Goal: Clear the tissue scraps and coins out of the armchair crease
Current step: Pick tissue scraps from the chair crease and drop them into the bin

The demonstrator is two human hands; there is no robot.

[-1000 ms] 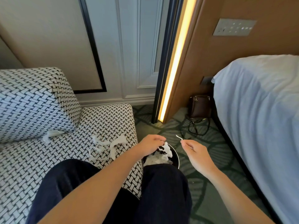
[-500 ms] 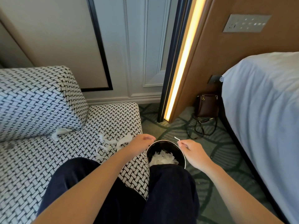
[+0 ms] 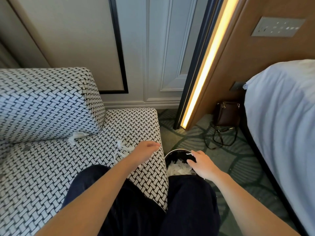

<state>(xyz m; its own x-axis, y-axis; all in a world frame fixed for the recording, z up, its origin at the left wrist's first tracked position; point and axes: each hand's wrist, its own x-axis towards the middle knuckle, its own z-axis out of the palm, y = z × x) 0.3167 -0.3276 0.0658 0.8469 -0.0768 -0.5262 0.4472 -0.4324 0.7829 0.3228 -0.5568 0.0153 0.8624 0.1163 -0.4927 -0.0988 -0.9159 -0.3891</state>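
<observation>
A black-and-white woven armchair (image 3: 42,176) fills the left. One tissue scrap (image 3: 75,136) sticks out of the crease under the back cushion. Loose white scraps (image 3: 123,149) lie on the seat near its right edge. A grey coin (image 3: 27,148) rests on the seat close to the crease. My left hand (image 3: 144,150) hovers over the seat's right edge, fingers relaxed and holding nothing. My right hand (image 3: 201,163) is over the black bin (image 3: 172,153) on the floor and pinches a small tissue scrap (image 3: 188,153). White tissue (image 3: 179,168) lies inside the bin.
My dark-trousered knees are at the bottom, one on the seat and one beside the bin. A brown bag (image 3: 227,114) with a strap lies on the green carpet by the lit door frame. A white bed (image 3: 281,125) stands at the right.
My left hand left the bin, where it dropped tissue, and moved left over the seat edge. My right hand came down over the bin with its scrap.
</observation>
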